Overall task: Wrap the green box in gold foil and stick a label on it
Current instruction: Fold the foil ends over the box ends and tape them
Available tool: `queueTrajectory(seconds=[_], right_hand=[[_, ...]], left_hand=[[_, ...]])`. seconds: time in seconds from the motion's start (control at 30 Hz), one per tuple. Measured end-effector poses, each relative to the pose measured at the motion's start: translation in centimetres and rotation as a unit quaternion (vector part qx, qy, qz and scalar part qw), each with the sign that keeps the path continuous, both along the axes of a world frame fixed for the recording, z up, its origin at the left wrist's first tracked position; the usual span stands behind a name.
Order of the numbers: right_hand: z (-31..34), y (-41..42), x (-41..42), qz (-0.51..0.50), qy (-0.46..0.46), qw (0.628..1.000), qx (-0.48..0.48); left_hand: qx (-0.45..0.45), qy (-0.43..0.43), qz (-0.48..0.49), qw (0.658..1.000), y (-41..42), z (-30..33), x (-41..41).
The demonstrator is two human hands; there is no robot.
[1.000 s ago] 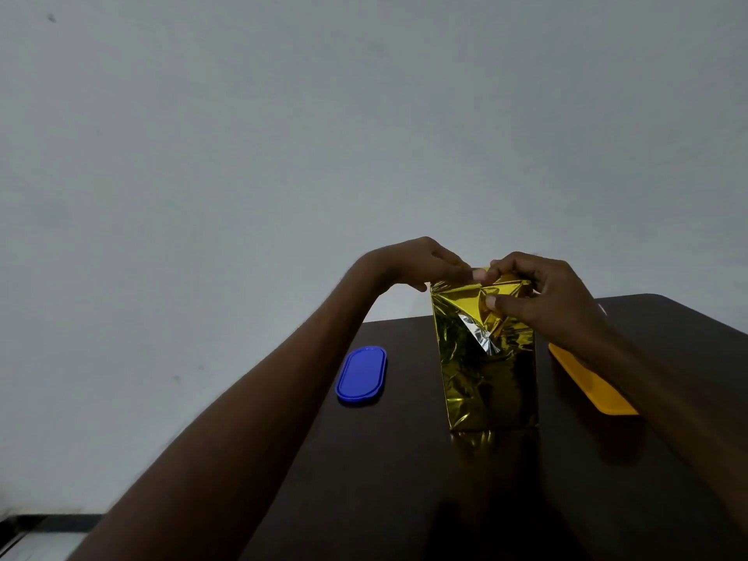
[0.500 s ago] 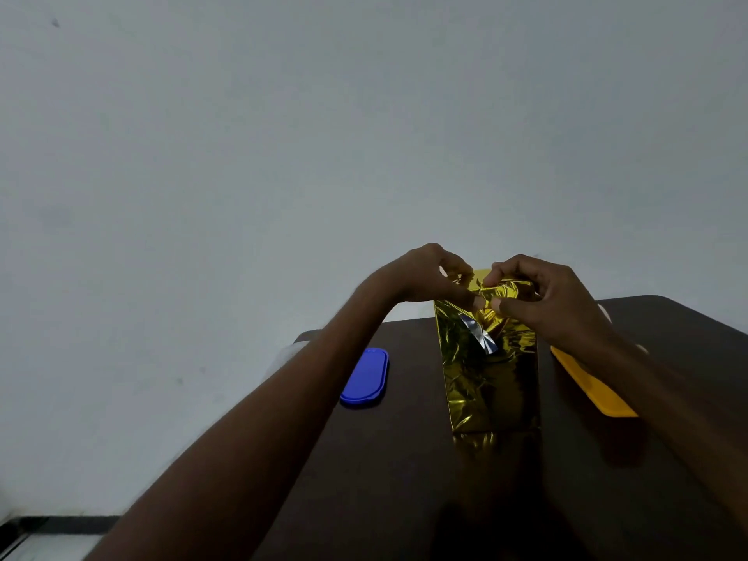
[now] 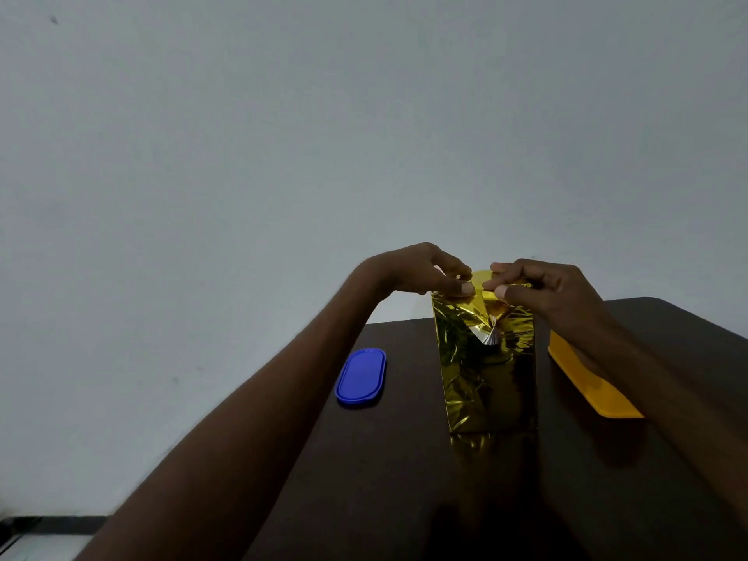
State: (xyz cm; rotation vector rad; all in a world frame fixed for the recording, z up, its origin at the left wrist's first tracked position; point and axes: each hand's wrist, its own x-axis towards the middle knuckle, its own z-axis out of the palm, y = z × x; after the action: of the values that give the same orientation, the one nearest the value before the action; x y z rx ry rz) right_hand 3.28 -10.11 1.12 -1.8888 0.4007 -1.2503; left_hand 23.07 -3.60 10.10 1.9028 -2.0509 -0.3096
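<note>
1. Where a triangular flap stood open at the top a second ago, the gold foil (image 3: 485, 374) is now folded down over the box, which stands upright mid-table (image 3: 404, 479); no green shows.
2. The top fold is pinched by the left hand (image 3: 417, 269) and right hand (image 3: 542, 289), fingertips nearly meeting.
3. Closing seems nearly done; no label is seen.
4. A blue lid (image 3: 361, 376) lies left, a yellow lid (image 3: 587, 382) right.

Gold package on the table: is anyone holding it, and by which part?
Yes. Both hands pinch the foil folds at the top of the upright package: the left hand at the top left corner, the right hand at the top right.
</note>
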Motion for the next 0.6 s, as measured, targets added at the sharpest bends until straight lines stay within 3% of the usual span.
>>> queueTrajectory(seconds=[0.37,0.5,0.6], right_hand=[[0.2,-0.4,0.0,-0.002,0.011,0.999,0.041],[1.0,0.2,-1.0,0.023,-0.062,0.990,0.125],[0.4,-0.8,-1.8,-0.136,-0.084,0.982,0.101]], left_hand=[[-0.028,0.037,0.002,0.999,-0.7,-0.8,0.3],[-0.033,0.053,0.006,0.998,-0.7,-1.0,0.6],[-0.036,0.067,0.008,0.997,-0.6,-1.1,0.7]])
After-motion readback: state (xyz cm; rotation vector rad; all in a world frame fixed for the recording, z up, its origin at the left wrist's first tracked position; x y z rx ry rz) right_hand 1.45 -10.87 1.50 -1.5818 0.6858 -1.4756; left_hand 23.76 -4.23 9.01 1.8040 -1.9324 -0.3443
